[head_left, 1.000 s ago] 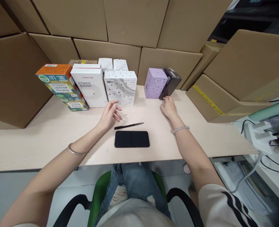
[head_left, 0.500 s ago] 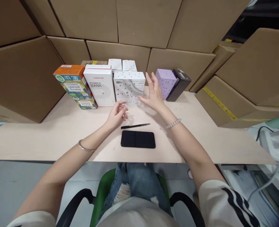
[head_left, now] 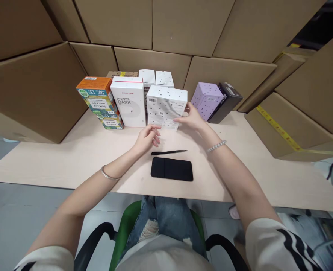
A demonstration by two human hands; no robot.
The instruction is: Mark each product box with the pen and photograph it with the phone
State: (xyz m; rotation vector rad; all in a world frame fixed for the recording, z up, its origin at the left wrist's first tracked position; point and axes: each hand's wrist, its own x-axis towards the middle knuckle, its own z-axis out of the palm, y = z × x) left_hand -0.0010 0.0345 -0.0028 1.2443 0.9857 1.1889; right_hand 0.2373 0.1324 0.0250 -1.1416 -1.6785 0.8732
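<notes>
My right hand (head_left: 194,118) grips the right end of a white box with small dark spots (head_left: 166,107), thumb on its front face and fingers behind its edge. The box stands slightly turned on the table, its right end nearer me. My left hand (head_left: 148,139) hovers or rests just in front of the box's lower left, fingers loosely curled and apart, holding nothing. Below it lie a black pen (head_left: 169,152) and a black phone (head_left: 172,169). Left of the spotted box stands a white power bank box (head_left: 129,107).
An orange and blue printed box (head_left: 100,103) stands at the left. Two small white boxes (head_left: 164,79) are behind the spotted one. A purple box (head_left: 207,99) leans beside a black box (head_left: 225,101). Large cardboard boxes (head_left: 177,22) wall in the table (head_left: 56,165).
My right hand has closed on the spotted white box, which has turned and come slightly forward on its right side. The view has shifted a little left; the left hand keeps its loose pose.
</notes>
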